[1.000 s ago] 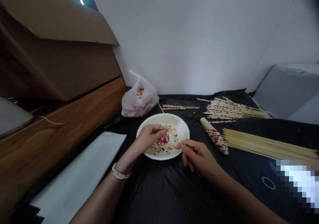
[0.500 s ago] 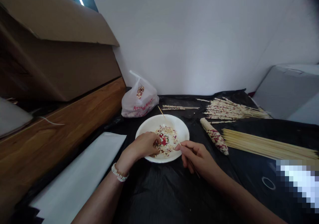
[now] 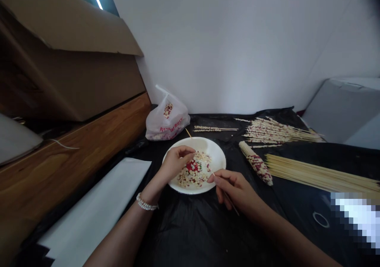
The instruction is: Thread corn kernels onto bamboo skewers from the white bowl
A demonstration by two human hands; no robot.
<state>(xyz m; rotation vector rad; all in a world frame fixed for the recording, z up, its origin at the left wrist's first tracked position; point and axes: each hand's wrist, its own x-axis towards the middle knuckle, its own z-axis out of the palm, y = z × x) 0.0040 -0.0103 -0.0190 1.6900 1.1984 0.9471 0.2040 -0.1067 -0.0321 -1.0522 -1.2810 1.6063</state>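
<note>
Over the left side of a white bowl (image 3: 218,150) is my left hand (image 3: 177,162), thumb and fingertips drawn together; whatever they may hold is too small to make out. Loose cream and dark red corn kernels (image 3: 194,178) cover part of the bowl's bottom, which has a red and green print. At the bowl's right rim my right hand (image 3: 234,185) pinches a thin wooden skewer (image 3: 232,204), its tip just showing beyond the fingers. Another stick (image 3: 188,132) leans over the far rim, partly hidden by my left hand.
A plastic bag (image 3: 168,122) of kernels stands behind the bowl. To the right lie a partly stripped corn cob (image 3: 255,163), bare skewers (image 3: 314,172) and a pile of kernel-threaded skewers (image 3: 270,131). A few threaded skewers (image 3: 208,128) lie farther back. A cardboard box (image 3: 89,77) rises at left.
My left hand has lifted from the kernels and moved away from me, toward the bowl's far side. My right hand keeps its place with the skewer, whose lower end now shows more.
</note>
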